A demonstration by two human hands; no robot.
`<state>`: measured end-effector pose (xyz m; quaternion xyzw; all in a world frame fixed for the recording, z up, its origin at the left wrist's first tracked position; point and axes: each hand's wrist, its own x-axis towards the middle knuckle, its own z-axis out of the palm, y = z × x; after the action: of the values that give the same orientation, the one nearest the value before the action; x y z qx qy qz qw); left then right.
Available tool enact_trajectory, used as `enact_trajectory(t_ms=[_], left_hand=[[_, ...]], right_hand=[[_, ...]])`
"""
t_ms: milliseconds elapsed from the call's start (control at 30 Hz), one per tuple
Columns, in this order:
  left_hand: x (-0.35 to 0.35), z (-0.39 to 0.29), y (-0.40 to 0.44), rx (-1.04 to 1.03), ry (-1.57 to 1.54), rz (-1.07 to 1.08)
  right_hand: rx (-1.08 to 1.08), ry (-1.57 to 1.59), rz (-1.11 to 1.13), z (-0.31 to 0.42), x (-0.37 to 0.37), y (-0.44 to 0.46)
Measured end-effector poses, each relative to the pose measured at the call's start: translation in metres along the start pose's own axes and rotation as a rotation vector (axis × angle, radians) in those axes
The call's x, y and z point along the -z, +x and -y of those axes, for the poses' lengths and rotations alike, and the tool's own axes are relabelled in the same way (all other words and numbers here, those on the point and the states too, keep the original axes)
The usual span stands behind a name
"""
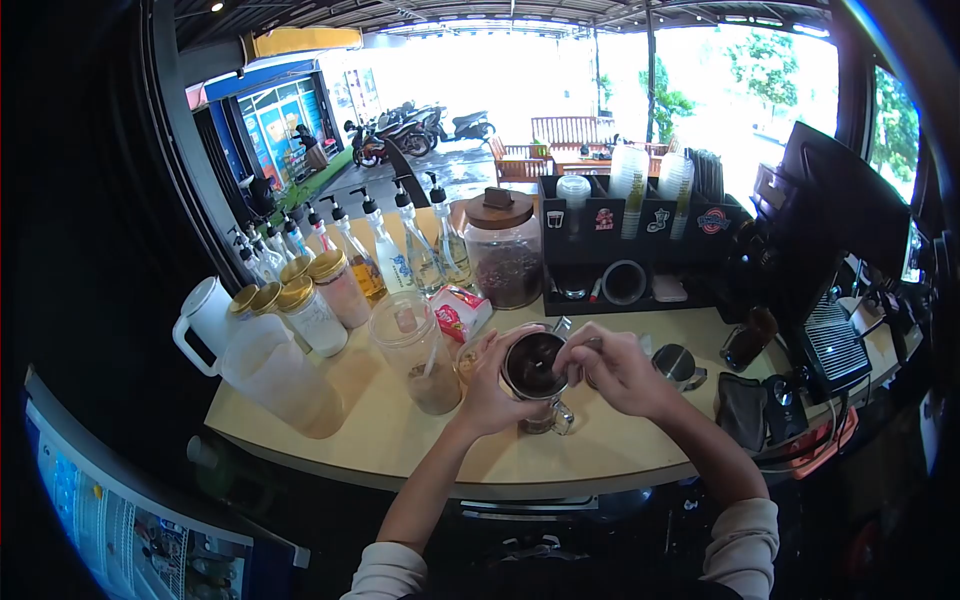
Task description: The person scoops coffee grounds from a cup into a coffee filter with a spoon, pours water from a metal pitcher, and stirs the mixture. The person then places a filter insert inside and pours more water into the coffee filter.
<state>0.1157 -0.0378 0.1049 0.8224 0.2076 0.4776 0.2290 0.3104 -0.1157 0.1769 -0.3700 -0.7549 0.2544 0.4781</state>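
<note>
Clasping a cup [536, 366], left grip [491, 388]; right grip [622, 376] pinches a mostly hidden utensil [594, 343].

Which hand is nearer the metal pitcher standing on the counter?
Right: the right hand is just left of the metal pitcher; the left hand is farther left, holding the cup.

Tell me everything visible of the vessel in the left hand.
The vessel is open and round-mouthed, with a light rim and dark brown contents showing a small bright glint. Its material is unclear. It is held above the counter's front part, mouth facing the camera. The left hand grips its left side, thumb across the near side. The right hand is at the rim's right, fingers curled; contact is uncertain.
</note>
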Motion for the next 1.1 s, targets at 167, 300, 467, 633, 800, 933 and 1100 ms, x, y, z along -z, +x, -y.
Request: enact_trajectory(t_ms=[167,300,467,633,800,933,1100], left_hand=[[0.002,-0.009,0.004,0.055,-0.006,0.06],[-0.001,-0.003,0.004,-0.002,0.017,0.05],[-0.013,-0.005,0.001,0.066,-0.067,-0.025],[-0.032,0.003,-0.008,0.094,-0.255,-0.189],[-0.021,0.001,-0.005,0.024,-0.112,-0.15],[-0.014,0.002,-0.004,0.051,-0.139,-0.119],[-0.004,0.007,0.0,-0.003,-0.053,-0.021]], right_hand=[[-0.012,0.078,0.006,-0.005,-0.004,0.002],[0.045,0.035,0.052,-0.007,-0.004,0.004],[-0.036,0.096,0.109,-0.01,0.002,0.012],[-0.043,0.041,0.138,0.001,0.008,0.024],[-0.036,0.053,0.206,0.0,0.002,0.031],[-0.094,0.097,0.182,-0.005,-0.001,0.03],[-0.058,0.091,0.096,-0.005,0.0,0.03]])
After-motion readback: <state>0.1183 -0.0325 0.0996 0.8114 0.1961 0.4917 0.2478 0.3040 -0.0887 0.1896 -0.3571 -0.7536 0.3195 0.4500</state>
